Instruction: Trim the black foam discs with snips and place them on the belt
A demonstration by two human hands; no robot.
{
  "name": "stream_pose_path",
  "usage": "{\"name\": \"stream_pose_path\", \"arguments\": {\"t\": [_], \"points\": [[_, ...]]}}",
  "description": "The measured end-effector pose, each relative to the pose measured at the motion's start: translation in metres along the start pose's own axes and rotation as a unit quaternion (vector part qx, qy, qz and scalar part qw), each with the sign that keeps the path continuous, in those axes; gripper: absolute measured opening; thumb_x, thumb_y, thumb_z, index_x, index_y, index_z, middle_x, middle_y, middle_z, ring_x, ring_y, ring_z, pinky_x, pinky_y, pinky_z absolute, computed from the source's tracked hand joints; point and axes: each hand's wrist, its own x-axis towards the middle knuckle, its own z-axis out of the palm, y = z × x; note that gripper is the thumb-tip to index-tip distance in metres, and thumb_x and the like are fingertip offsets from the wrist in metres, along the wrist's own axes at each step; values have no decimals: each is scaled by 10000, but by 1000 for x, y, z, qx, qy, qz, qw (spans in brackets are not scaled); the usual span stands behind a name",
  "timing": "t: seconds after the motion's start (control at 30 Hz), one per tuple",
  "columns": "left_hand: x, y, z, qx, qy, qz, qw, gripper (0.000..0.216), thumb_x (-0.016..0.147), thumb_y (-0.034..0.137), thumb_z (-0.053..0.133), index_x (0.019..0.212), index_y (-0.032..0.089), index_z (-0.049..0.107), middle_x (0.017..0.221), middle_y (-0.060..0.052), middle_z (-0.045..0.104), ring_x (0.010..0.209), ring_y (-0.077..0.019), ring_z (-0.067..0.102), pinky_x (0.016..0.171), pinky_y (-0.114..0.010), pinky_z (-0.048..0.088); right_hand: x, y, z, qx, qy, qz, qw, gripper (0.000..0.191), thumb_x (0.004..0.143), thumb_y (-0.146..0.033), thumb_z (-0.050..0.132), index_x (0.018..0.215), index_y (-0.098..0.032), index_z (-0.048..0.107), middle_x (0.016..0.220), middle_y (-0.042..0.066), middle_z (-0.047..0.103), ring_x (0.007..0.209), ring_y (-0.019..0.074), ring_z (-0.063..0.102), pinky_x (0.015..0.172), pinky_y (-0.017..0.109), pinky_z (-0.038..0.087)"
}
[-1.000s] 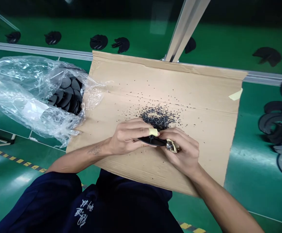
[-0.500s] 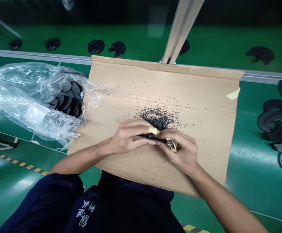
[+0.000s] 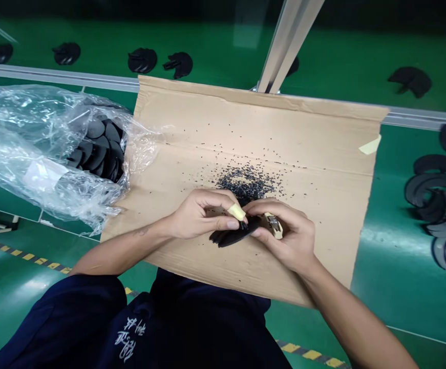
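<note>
My left hand (image 3: 203,215), with pale yellow tape around a fingertip, is closed in a pinch at small dark parts on the upper face of a flat black disc (image 3: 233,237). My right hand (image 3: 288,230) grips the disc's right edge between thumb and fingers. Tucked in that hand is a small metal item (image 3: 273,224) edged in pale yellow; its kind I cannot make out. Just beyond my fingers lies a loose heap of tiny black pieces (image 3: 241,182), scattered over a cardboard sheet (image 3: 192,113).
At left, a clear plastic bag (image 3: 54,123) lies open with several black discs (image 3: 100,148) inside. More black curved pieces (image 3: 436,189) are stacked at right on the green surface. A metal post (image 3: 292,46) rises behind the cardboard.
The disc has turned from nearly edge-on to showing its broad face. My left thumb and finger have shifted from its left edge to the parts on its face.
</note>
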Motion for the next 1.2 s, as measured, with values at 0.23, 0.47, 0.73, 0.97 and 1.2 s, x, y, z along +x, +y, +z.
{"name": "stream_pose_path", "arguments": {"t": [0.23,0.47,0.73,0.97,1.2], "points": [[-2,2,6,11,-10,-11,1000,132,870,284,781,866,152,770,799,-54,714,706,-103,659,643,-200,538,-2,2,0,-21,-11,-78,997,100,886,-259,762,920,-212,680,824,51,730,734,176,706,668,317,575],[1,-1,4,27,-11,-30,999,467,1000,557,520,986,160,765,902,-76,706,789,-126,659,699,-239,540,-3,2,0,-109,53,-81,989,118,862,-166,761,892,-221,662,803,36,713,702,177,686,652,333,560],[-2,-4,4,206,54,109,971,262,899,254,749,1153,191,731,1002,-69,727,935,-151,677,827,-282,576,5,-6,-19,-149,1,-34,988,117,888,-174,719,980,-223,666,904,50,731,806,187,703,723,333,575],[-3,-5,0,223,33,133,965,315,911,188,723,1225,178,715,1027,-76,709,930,-139,666,794,-265,565,3,6,-23,-342,-30,-88,935,104,913,-149,628,1004,-192,653,959,92,757,856,230,702,727,366,527],[-4,-7,2,232,20,138,963,325,920,183,713,1244,199,709,1029,-77,711,957,-148,671,830,-286,568,-1,8,-20,-392,-47,-99,913,83,931,-151,600,981,-173,662,911,88,762,799,208,682,691,333,490]]}}
